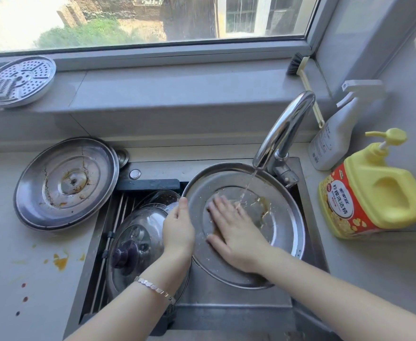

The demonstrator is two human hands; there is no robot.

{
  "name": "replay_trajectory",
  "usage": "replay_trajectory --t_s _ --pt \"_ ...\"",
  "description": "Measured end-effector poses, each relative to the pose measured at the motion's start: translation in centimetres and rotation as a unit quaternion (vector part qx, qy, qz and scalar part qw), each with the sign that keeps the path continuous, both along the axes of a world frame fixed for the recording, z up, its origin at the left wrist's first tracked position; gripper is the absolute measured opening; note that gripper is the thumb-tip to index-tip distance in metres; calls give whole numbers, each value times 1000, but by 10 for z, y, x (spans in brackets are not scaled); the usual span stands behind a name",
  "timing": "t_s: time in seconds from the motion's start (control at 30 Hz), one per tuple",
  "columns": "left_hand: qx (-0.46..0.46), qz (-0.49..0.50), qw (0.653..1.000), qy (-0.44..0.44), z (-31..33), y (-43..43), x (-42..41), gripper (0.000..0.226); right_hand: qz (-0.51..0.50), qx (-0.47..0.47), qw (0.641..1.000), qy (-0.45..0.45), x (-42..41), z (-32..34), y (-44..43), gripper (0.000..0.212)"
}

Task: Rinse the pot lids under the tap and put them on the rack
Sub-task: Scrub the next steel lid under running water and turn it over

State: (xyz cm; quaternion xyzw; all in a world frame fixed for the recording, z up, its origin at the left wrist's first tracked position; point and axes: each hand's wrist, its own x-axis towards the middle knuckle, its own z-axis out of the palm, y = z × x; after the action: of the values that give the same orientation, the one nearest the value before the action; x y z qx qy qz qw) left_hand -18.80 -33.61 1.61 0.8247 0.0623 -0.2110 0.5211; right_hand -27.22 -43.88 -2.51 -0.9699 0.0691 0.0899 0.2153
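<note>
The steel lid (285, 232) leans in the sink (226, 303) under the tap (285, 129), hollow side up, with a thin stream (247, 188) landing on it beside the fingertips of the right hand (234, 230), which lies flat and straight-fingered on the metal. The left hand (178, 227) grips the lid's left rim. Brown residue (264, 207) clings right of the stream, so the palm should probably rub there while the lid tips to drain. A glass lid (138, 232) lies on the rack (118, 217) to the left, and another soiled lid (66, 183) on the table
</note>
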Motion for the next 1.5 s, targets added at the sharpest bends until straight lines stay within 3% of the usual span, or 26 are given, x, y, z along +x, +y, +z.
replay_trajectory --t_s 0.07,0.13,0.23,0.33,0.43,0.5,0.53,0.63,0.7,0.8,0.87,0.93,1.03,1.07,1.2,1.23,1.3,1.37,1.4,1.5 --pt "-8 5 1000 4 -3 1 -2 39 116 -30 992 -39 -12 -2 10 75" --pt "-13 3 1000 0 -6 5 -6 38 121 -70 989 -36 -15 0 -2 77" --pt "-15 -1 1000 -9 -4 6 -14 40 -57 -53 997 -10 -9 0 -38 101" --pt "-15 0 1000 -18 3 -3 -19 42 -117 -51 992 -13 6 7 -35 93" --pt "-25 -12 1000 -10 3 -8 -15 34 66 -28 994 -79 3 4 3 72" --pt "-41 -9 999 6 0 -5 -11 36 136 -45 986 -85 0 5 0 69" --pt "-35 -9 999 2 -2 -1 -10 38 116 -50 989 -73 2 6 -11 75" --pt "-1 -32 999 -13 -3 6 -15 38 -85 -76 993 -13 9 5 -48 93" --pt "6 -48 999 -16 1 1 -22 36 -115 -73 991 -3 17 10 -45 95" --pt "6 -43 999 -15 4 -6 -20 39 67 1 996 -62 11 13 3 83" --pt "3 -25 1000 -2 0 0 -11 43 160 3 984 -81 2 14 7 76" --pt "19 -33 999 -12 -4 9 -7 46 100 -30 992 -71 6 9 -15 83" --pt "26 -65 997 -32 -1 9 -16 42 -103 -69 992 -2 17 11 -34 83" --pt "25 -71 997 -34 3 7 -19 39 -92 -68 993 -21 20 11 -25 84" --pt "-7 -43 999 -23 3 4 -12 38 148 -23 984 -98 5 10 13 72" --pt "1 -44 999 -30 2 6 -9 39 139 -25 986 -90 4 10 2 76" --pt "16 -56 997 -55 2 11 -6 42 -4 -35 999 -39 8 7 -27 87" --pt "25 -61 995 -71 7 12 -7 45 -124 -63 990 -7 9 6 -40 83" --pt "30 -60 995 -78 9 12 -7 45 -130 -50 990 3 8 7 -33 80" --pt "31 -39 995 -91 11 11 -6 43 60 -41 996 -48 -9 3 9 75"
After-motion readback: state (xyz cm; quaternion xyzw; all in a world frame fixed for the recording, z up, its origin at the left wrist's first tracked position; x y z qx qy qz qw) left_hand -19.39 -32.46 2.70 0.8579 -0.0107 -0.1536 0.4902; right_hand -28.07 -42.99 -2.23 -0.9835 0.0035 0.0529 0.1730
